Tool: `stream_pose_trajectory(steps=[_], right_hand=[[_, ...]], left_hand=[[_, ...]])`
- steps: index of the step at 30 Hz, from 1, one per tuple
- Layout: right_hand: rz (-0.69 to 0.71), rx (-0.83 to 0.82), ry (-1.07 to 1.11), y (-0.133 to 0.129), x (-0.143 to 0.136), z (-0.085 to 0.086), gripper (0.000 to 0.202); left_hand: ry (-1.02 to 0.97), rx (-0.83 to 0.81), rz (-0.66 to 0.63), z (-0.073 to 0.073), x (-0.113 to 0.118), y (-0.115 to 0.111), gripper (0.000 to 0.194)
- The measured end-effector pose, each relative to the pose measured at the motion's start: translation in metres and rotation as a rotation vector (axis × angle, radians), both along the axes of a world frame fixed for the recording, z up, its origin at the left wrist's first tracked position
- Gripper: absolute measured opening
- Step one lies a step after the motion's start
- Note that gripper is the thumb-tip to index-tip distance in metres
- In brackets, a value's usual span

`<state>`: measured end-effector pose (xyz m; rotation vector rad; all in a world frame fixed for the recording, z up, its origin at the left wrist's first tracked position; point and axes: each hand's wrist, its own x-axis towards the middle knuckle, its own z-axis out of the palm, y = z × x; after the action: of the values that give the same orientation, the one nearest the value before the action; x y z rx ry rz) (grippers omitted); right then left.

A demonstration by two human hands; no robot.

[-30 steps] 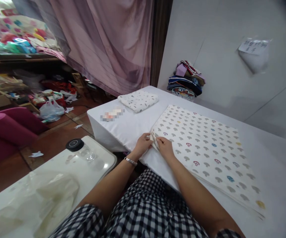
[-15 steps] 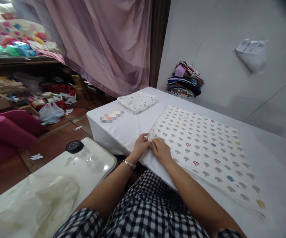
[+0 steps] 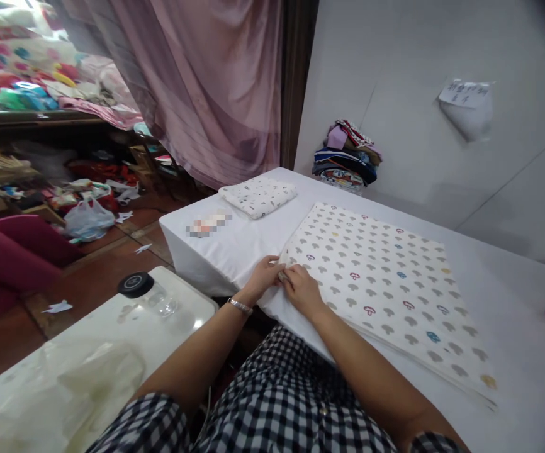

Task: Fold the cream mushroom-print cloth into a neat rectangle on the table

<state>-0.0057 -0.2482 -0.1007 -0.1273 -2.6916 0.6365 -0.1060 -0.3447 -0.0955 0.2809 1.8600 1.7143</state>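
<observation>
at the left corner of the cloth [image 3: 376, 277], fabric is pinched by left hand [image 3: 264, 277] and right hand [image 3: 304, 290], the long side being laid rightward

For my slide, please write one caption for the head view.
Left hand and right hand together at one corner of a mushroom-print cloth on a white-covered table.
</observation>
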Motion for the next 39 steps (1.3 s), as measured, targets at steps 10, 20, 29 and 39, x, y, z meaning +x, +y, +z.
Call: stream_pose_trajectory(steps=[10,20,29,39], right_hand=[[0.057,0.078,-0.121,0.004,0.027,0.011,0.018],[0.084,0.211,-0.100,0.015,0.058,0.005,0.023],[0.075,0.272,-0.104,0.015,0.055,0.002,0.028],[-0.607,0.066,-0.271,0.152,0.190,0.025,0.049]], left_hand=[[0.818,-0.722,-0.190,0.016,-0.002,-0.002,0.044],[1.150,-0.854,-0.177,0.015,-0.002,-0.003,0.044],[1.560,-0.501,-0.376,-0.003,-0.003,0.049,0.045],[1.468,-0.712,-0.422,-0.030,-0.014,0.046,0.053]])
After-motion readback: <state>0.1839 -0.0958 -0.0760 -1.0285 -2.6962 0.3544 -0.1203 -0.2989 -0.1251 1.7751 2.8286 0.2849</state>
